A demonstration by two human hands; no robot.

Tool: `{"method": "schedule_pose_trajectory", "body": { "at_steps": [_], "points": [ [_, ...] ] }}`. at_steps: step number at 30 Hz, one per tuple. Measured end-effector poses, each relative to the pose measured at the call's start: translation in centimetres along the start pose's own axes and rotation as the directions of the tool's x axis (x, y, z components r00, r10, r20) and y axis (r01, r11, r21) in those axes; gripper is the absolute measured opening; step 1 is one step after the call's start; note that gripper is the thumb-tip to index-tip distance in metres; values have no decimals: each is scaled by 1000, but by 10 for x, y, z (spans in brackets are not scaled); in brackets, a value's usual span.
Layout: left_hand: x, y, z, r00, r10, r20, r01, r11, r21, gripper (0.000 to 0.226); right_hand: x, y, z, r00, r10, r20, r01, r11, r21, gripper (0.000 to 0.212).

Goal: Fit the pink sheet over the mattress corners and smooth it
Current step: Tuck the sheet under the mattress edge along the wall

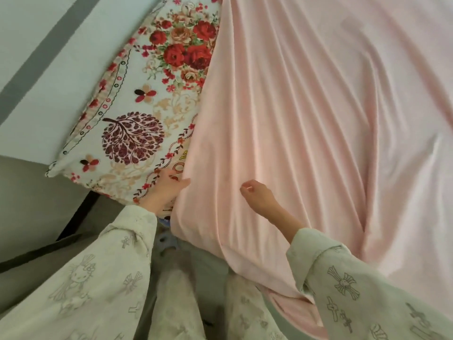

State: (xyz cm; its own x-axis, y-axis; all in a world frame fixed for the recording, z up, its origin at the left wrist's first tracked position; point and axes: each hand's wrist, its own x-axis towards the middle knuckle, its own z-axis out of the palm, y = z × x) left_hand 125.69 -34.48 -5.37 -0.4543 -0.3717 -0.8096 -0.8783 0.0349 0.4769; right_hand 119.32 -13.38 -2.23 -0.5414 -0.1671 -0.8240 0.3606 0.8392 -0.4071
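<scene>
Pink sheet (306, 119): lay spread over most of the bed, from the near edge to the far right, with long diagonal folds running through it.
Left edge of the sheet: ended beside the floral pillow (137, 114), which lay along the left side against the pale wall (49, 45).
Near corner: the sheet hung loose over the bed's near edge in a rounded fold; whether it was tucked under the mattress could not be told, as the mattress itself was hidden.
Left hand (169, 190): rested at the sheet's left edge where it met the pillow, fingers together and laid against the cloth; a real pinch could not be told.
Right hand (257, 195): lay on top of the sheet just right of the other hand, fingers curled loosely, apparently pressing down without a clear hold.
Done, as judged: sheet laid out across the bed.
Left, as judged: seating this near-left corner, any corners out of view, and smoothing the many wrinkles toward the far right.
</scene>
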Motion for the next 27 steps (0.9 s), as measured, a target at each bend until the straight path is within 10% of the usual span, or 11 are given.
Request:
{"method": "schedule_pose_trajectory", "body": {
  "at_steps": [8, 15, 22, 27],
  "points": [
    [-16, -32, -21, 850, -43, 526, 71, 997, -33, 44, -27, -36, 80, 969, 194, -153, -154, 959, 239, 37],
    [-22, -27, -82, 834, 61, 549, 190, 901, -390, 37, -79, -84, 133, 928, 191, -321, -64, 927, 369, 30],
    [-58, -5, -94, 782, -36, 622, 165, 975, -151, 60, -127, -77, 148, 932, 174, -318, -63, 942, 330, 35],
    [-75, 1, -120, 718, -126, 684, 16, 986, 164, 26, -153, -70, 161, 925, 227, -304, -91, 910, 404, 38]
  ]
}}
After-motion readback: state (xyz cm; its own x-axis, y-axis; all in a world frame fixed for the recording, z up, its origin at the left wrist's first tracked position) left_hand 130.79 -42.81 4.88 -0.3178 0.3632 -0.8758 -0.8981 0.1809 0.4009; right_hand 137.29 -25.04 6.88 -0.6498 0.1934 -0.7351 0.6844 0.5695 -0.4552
